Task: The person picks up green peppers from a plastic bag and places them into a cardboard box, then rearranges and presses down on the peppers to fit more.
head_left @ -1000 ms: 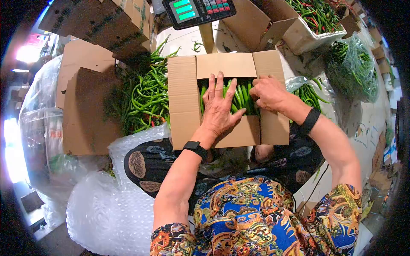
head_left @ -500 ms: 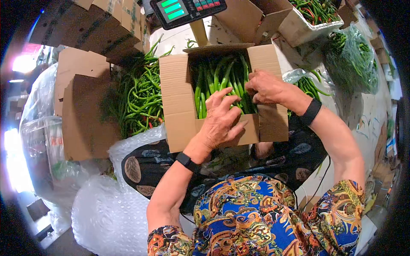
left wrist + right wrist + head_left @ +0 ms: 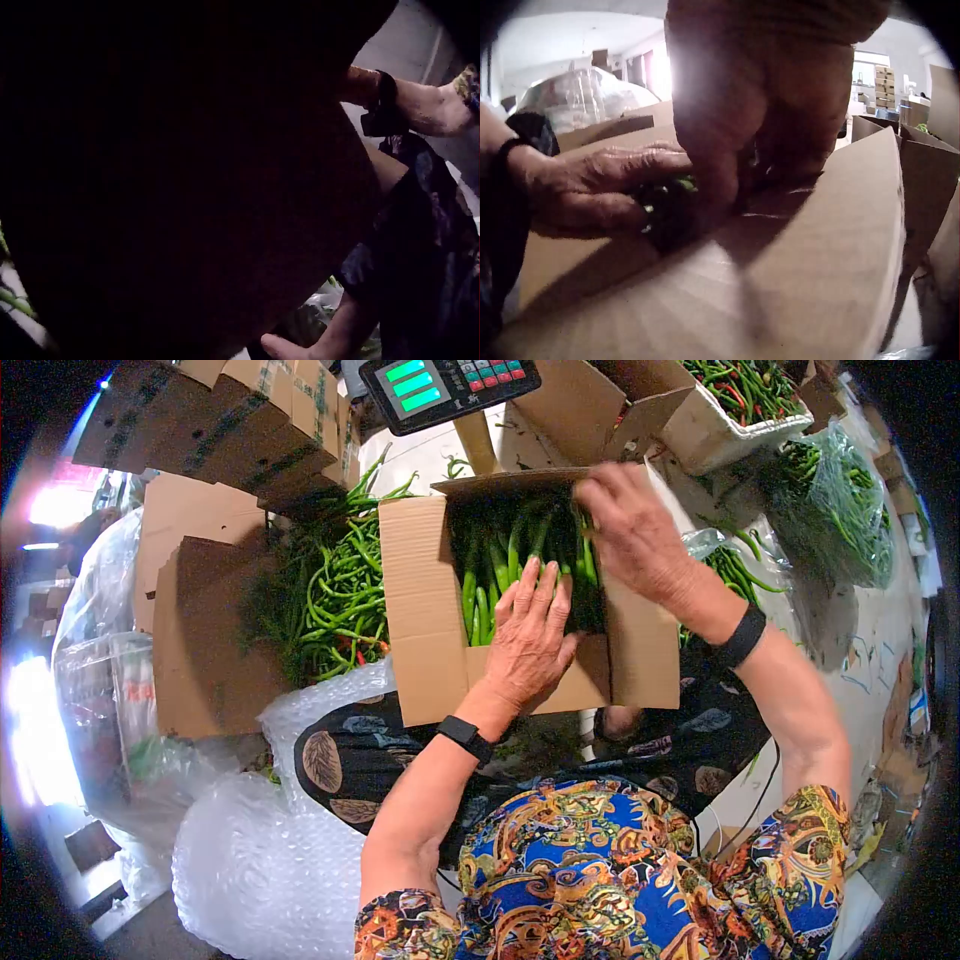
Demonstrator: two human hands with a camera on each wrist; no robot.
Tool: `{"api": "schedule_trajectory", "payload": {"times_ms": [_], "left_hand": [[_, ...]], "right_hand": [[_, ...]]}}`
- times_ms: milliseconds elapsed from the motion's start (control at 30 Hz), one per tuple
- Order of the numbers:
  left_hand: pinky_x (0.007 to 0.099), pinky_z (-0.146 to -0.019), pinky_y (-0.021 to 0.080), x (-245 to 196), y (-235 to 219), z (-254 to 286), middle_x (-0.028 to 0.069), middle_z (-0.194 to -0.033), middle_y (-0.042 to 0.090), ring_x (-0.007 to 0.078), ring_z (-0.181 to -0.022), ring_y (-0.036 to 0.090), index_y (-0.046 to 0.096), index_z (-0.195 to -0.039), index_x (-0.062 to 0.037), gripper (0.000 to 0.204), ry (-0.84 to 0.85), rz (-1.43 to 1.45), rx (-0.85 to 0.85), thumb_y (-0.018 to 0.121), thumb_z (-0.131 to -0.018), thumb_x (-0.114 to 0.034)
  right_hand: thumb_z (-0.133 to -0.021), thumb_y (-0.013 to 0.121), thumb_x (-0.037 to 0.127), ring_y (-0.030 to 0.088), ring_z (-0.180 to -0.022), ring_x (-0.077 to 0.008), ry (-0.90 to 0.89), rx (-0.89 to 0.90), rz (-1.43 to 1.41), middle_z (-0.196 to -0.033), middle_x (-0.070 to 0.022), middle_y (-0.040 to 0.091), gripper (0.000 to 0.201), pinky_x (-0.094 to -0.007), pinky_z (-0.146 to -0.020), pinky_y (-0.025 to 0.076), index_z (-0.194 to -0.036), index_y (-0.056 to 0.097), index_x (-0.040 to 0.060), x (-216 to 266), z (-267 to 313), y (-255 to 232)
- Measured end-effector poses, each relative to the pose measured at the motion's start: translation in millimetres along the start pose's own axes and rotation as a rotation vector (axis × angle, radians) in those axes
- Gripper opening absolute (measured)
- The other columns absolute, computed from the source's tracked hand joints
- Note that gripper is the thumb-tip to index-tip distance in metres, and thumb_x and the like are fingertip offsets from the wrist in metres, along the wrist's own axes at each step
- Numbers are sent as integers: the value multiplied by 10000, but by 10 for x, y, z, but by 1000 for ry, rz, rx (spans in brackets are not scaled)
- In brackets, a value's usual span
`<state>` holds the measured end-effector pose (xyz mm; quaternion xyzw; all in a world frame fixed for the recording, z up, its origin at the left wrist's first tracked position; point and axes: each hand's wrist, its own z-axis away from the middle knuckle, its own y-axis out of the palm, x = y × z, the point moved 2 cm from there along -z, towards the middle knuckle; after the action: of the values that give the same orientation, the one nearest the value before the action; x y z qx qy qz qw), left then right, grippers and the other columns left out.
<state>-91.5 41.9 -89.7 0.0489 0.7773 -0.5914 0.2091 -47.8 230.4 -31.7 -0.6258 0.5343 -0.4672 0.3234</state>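
Observation:
An open cardboard box (image 3: 423, 610) holds long green peppers (image 3: 482, 600) lying lengthwise. My left hand (image 3: 530, 635) rests on the peppers with its fingers extended together. Over the box's back right corner is my right hand (image 3: 635, 535), blurred, its fingers bent downward; whether they touch a pepper or the flap is unclear. In the right wrist view the right hand (image 3: 761, 97) reaches down at the box flap (image 3: 810, 262), with the left hand (image 3: 600, 184) lying flat beside it. The left wrist view is mostly dark.
A scale display (image 3: 440, 385) stands behind the box. Loose green peppers (image 3: 345, 590) are heaped at the left, near cardboard pieces (image 3: 210, 640) and bubble wrap (image 3: 270, 870). At the right are a foam box (image 3: 710, 435) and bagged peppers (image 3: 845, 510).
The back flap has gone from folded over the peppers to raised. My left hand's fingers have straightened onto the peppers. My right hand has moved up toward the back corner.

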Motion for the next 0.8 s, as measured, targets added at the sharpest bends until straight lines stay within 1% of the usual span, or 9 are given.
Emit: {"api": "schedule_trajectory", "payload": {"times_ms": [33, 167, 233, 400, 567, 633, 700, 733, 800], "left_hand": [[464, -1099, 228, -8, 0, -2, 196, -1465, 345, 358, -1406, 241, 379, -1383, 0, 716, 1, 13, 7, 662, -780, -261], [472, -1096, 231, 18, 12, 11, 220, -1483, 306, 386, -1406, 229, 350, -1404, 3, 767, -10, 73, -14, 693, -779, -279], [482, -1095, 226, 12, -25, 21, 224, -1495, 279, 399, -1406, 218, 335, -1413, 3, 790, -23, 88, -54, 701, -779, -294], [521, -1082, 202, 93, -36, -29, 236, -1516, 227, 433, -1407, 184, 314, -1431, -7, 853, -209, -5, -195, 714, -774, -374], [524, -1082, 208, 126, 21, -53, 240, -1504, 248, 431, -1400, 199, 362, -1405, -1, 811, -255, -14, -142, 712, -779, -380], [519, -1093, 192, 164, 74, -45, 236, -1505, 234, 413, -1401, 197, 332, -1434, -37, 846, -228, -45, -129, 699, -783, -433], [523, -1139, 140, 182, 187, 1, 206, -1532, 186, 387, -1417, 172, 291, -1474, -102, 786, -178, 122, -104, 661, -830, -359], [514, -1154, 101, 96, -58, 77, 210, -1539, 178, 370, -1428, 153, 274, -1485, -92, 792, -308, 373, -45, 661, -834, -324], [507, -1157, 83, 104, 16, -33, 223, -1534, 201, 387, -1438, 117, 301, -1477, -75, 842, -298, -24, -24, 707, -792, -350]], "right_hand": [[-688, 718, 84, 542, -1068, -369, -2, -156, 169, -1104, -194, 570, 562, -458, -873, 447, -1212, 519, 52, 51, -141, -158], [-726, 683, 86, 551, -1058, -342, -16, -173, 191, -1114, -181, 573, 488, -428, -885, 439, -1187, 533, 29, -31, -161, 110], [-764, 638, 92, 507, -1137, -344, 162, 466, 75, -1229, -182, 524, 504, -414, -953, 412, -1240, 492, 8, 9, 38, 322], [-773, 541, 13, 495, -1182, -340, 40, 271, 88, -1303, -205, 495, 506, -427, -980, 397, -1273, 473, -34, 66, 169, 343], [-714, 620, 83, 561, -1119, -316, -88, 140, 293, -1199, -191, 579, 446, -395, -915, 461, -1147, 574, -13, 178, 124, 309], [-754, 613, 77, 585, -1093, -340, 226, 441, -229, -1151, -189, 616, 514, -418, -910, 476, -1257, 527, 15, 364, -34, 216], [-727, 641, 123, 623, -978, -303, 145, 214, -1031, -1061, -158, 643, 518, -414, -862, 497, -1235, 558, 70, 919, -239, -173], [-717, 644, 153, 614, -946, -291, -114, -6, -875, -1073, -152, 625, 538, -430, -869, 491, -1240, 552, 70, 1258, -274, -526], [-716, 644, 153, 608, -953, -293, -16, 14, -650, -1077, -154, 620, 539, -432, -877, 484, -1239, 552, 66, 890, 42, -867]]}}
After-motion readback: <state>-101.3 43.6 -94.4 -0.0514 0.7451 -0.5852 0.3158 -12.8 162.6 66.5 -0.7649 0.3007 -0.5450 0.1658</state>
